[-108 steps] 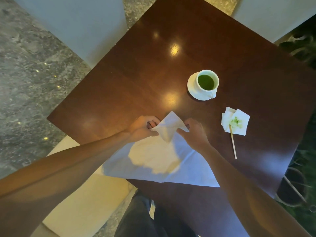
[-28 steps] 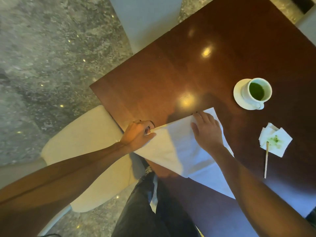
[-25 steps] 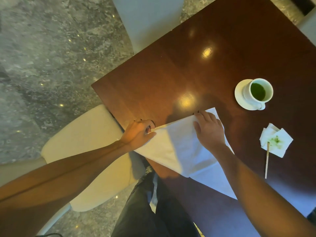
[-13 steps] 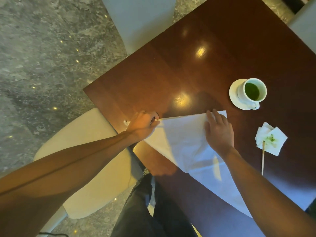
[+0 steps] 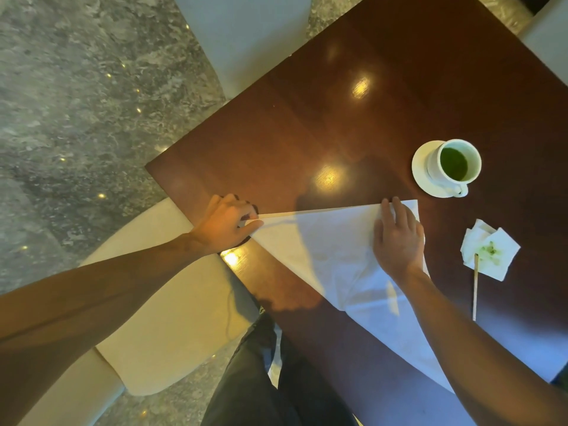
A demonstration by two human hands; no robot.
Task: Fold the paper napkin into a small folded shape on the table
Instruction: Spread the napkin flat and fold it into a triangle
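Head view: napkin (image 5: 332, 250) lies folded into a triangle on tabletop (image 5: 307, 118). Left tip is pinched by left hand (image 5: 226, 224), keeping the fold taut; right hand (image 5: 396, 238) is pressed flat, fingers straight, anchoring the crease.

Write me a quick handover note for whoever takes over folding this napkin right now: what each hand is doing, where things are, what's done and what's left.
Left hand: pinches the napkin's left point at the table's near-left edge.
Right hand: lies flat, fingers straight, pressing the napkin's top right end.
Napkin: lies on the table as a big triangle, long folded edge running between the two hands, its lower tip under the right forearm.
Nearby: cup of green drink on a saucer beyond the right hand; a stained tissue and a stick to the right.
Done: one diagonal fold.
Left: crease it, then fold down to a small shape.
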